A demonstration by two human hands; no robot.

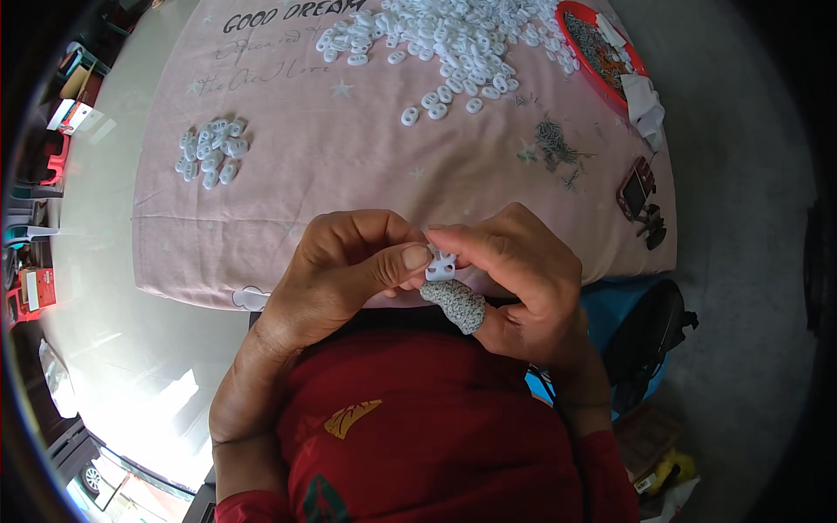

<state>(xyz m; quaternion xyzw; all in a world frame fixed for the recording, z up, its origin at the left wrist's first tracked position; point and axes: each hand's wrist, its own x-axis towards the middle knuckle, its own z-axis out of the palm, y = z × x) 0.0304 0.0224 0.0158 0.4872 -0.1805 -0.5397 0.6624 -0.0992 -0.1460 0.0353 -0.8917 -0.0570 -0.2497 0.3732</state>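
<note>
Close to my body, past the cloth's near edge, both hands meet at a small white plastic piece (442, 268) with holes in it. My left hand (344, 275) pinches its left side between thumb and fingers. From the right, my right hand (527, 275) closes on the same piece, the index finger bent over its top. A speckled grey fabric sleeve (455, 305) covers my right thumb, which presses from below. Whether a pin is also between the fingers, I cannot tell. Beyond the hands lies a loose heap of thin metal pins (554, 142).
A pink printed cloth (288, 174) covers the table. At the back spreads a big heap of white plastic pieces (462, 39); a smaller group (211, 150) lies left. A red basin (621, 98) of metal pins, a white cloth (645, 112) and a red-and-black device (636, 187) are right.
</note>
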